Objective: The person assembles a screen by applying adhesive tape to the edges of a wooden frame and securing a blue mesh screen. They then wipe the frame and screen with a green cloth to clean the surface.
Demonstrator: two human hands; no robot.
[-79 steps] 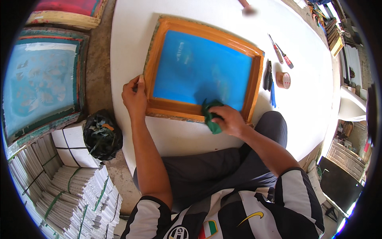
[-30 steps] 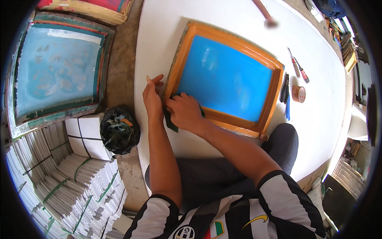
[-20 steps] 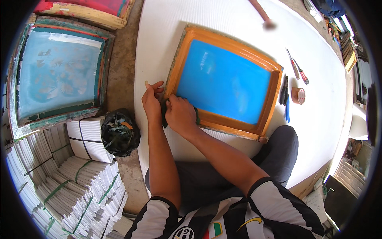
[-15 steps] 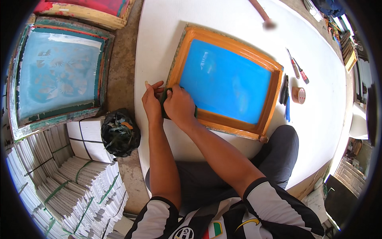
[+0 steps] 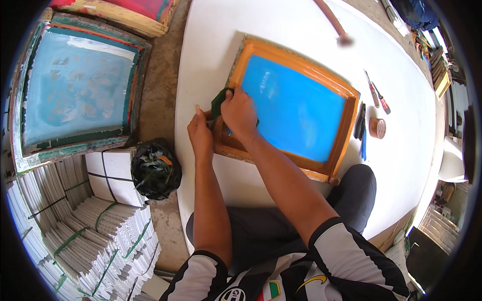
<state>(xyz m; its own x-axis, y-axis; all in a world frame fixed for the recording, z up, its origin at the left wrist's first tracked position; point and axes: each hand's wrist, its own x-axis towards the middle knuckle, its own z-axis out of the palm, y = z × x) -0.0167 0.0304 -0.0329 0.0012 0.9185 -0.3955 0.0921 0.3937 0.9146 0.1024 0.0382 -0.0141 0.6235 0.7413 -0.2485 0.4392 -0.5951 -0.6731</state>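
A wooden screen printing frame (image 5: 286,53) with a taut blue mesh (image 5: 296,108) lies tilted on the white surface in front of me. My right hand (image 5: 239,111) is closed on a dark green cloth (image 5: 217,104), pressing it against the frame's left rail. Part of the cloth sticks out to the left of my knuckles. At the near end of that same rail, my left hand (image 5: 201,134) grips the outer edge, thumb up. Its other fingers are partly hidden by the frame.
Right of the frame lie screwdrivers (image 5: 373,93), pliers (image 5: 360,122) and a tape roll (image 5: 377,128). A hammer (image 5: 334,22) is at the far side. To the left are another screen frame (image 5: 75,145), a black plastic bag (image 5: 156,168) and bundled white stacks (image 5: 98,226).
My right hand has slid the green cloth away from me along the left rail. My left hand stays near the frame's near-left corner. The whole view has shifted slightly.
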